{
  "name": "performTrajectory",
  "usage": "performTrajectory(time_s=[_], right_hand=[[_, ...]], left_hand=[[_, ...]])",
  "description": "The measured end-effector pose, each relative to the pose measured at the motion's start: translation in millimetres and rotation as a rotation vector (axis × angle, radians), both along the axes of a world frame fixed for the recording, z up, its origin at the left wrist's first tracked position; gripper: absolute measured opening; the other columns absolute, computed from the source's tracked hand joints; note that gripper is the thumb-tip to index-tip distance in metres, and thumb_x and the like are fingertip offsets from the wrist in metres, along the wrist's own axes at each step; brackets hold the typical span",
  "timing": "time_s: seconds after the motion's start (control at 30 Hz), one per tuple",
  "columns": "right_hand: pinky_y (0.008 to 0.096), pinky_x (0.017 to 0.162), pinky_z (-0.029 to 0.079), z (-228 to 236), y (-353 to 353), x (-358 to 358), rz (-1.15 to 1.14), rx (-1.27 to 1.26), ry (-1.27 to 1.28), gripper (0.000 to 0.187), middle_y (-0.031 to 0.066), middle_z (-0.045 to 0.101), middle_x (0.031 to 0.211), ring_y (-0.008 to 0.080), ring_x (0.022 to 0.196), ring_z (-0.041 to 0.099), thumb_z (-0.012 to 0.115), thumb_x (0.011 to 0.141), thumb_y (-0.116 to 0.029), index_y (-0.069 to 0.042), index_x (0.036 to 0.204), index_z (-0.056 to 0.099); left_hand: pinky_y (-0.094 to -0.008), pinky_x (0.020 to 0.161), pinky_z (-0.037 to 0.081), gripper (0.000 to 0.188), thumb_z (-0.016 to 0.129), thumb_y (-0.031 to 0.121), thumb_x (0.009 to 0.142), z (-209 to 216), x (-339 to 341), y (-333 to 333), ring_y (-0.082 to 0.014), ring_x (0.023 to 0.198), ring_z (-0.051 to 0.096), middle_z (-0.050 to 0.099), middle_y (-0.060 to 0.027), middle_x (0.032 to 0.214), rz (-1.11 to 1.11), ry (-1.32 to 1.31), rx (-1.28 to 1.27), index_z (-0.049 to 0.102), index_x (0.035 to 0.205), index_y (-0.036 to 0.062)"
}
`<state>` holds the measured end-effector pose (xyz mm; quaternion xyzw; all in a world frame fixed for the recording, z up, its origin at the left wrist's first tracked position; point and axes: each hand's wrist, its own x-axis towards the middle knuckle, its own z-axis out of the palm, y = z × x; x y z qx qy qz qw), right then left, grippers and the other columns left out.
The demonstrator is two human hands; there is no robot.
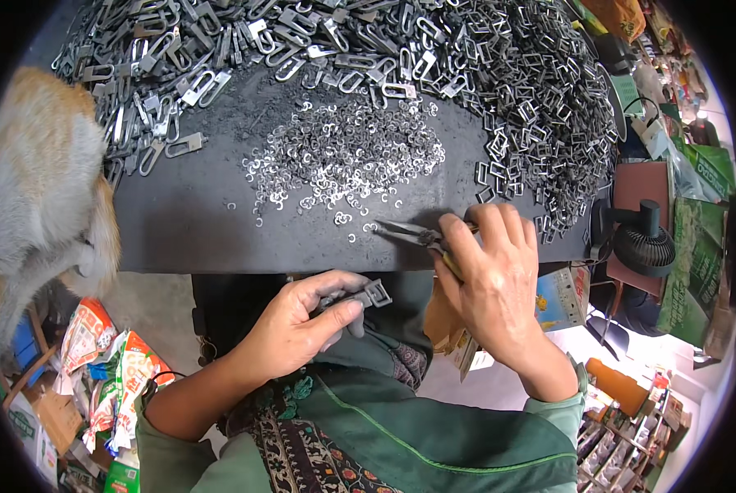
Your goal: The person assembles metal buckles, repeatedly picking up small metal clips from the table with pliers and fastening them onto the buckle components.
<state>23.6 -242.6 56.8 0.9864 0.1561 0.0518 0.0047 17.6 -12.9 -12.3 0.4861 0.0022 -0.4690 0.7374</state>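
Note:
My left hand [302, 324] is closed just off the table's front edge, its fingers and thumb pinching a small metal buckle piece [376, 293] with a rectangular opening. Dark grime covers those fingertips. In my right hand [498, 275] is a pair of needle-nose pliers [413, 235] with yellow on the handles. The plier tips point left, close to a few loose C-shaped metal rings [369, 228]; whether they grip one is too small to tell. Beyond them spreads a heap of the same rings [343, 156] on the dark tabletop [179, 234].
Slotted metal plates [327, 37] are heaped along the back, and rectangular metal frames [540, 115] at the right. An orange-and-white cat [43, 181] is at the left edge. A small black fan [646, 246] stands to the right. Plastic bags [129, 378] lie at lower left.

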Motion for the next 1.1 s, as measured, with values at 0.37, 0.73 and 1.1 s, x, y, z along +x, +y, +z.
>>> performTrajectory(time_s=[0.37, 0.73, 1.1], right_hand=[[0.0397, 0.070, 0.038, 18.3, -12.6, 3.3, -0.049, -0.127, 0.032, 0.030, 0.0075, 0.050, 0.086, 0.0256, 0.085, 0.051, 0.073, 0.067, -0.014, -0.010, 0.095, 0.063], [0.0422, 0.080, 0.040, 11.7, -17.1, 5.2, -0.053, -0.106, 0.054, 0.032, 0.0089, 0.052, 0.092, 0.0280, 0.093, 0.052, 0.075, 0.069, -0.016, -0.010, 0.098, 0.061], [0.0407, 0.076, 0.040, 14.8, -20.4, 17.8, 0.041, -0.144, 0.086, 0.029, 0.0073, 0.052, 0.089, 0.0255, 0.090, 0.053, 0.074, 0.069, -0.017, -0.012, 0.095, 0.061]], left_hand=[[-0.0190, 0.058, 0.039, 0.024, 0.058, 0.016, 0.098, 8.9, -4.4, 10.5, -0.0001, 0.065, 0.046, 0.063, 0.0048, 0.083, -0.100, -0.014, -0.003, 0.062, 0.119, 0.0041], [-0.0186, 0.057, 0.038, 0.024, 0.059, 0.019, 0.099, 10.2, -4.6, 2.3, -0.0001, 0.064, 0.045, 0.065, 0.0037, 0.085, -0.176, 0.012, -0.067, 0.062, 0.118, 0.0037], [-0.0206, 0.059, 0.041, 0.014, 0.064, 0.009, 0.093, 9.6, -6.3, 5.7, -0.0053, 0.065, 0.051, 0.067, -0.0036, 0.096, 0.026, -0.471, 0.037, 0.070, 0.102, -0.0001]])
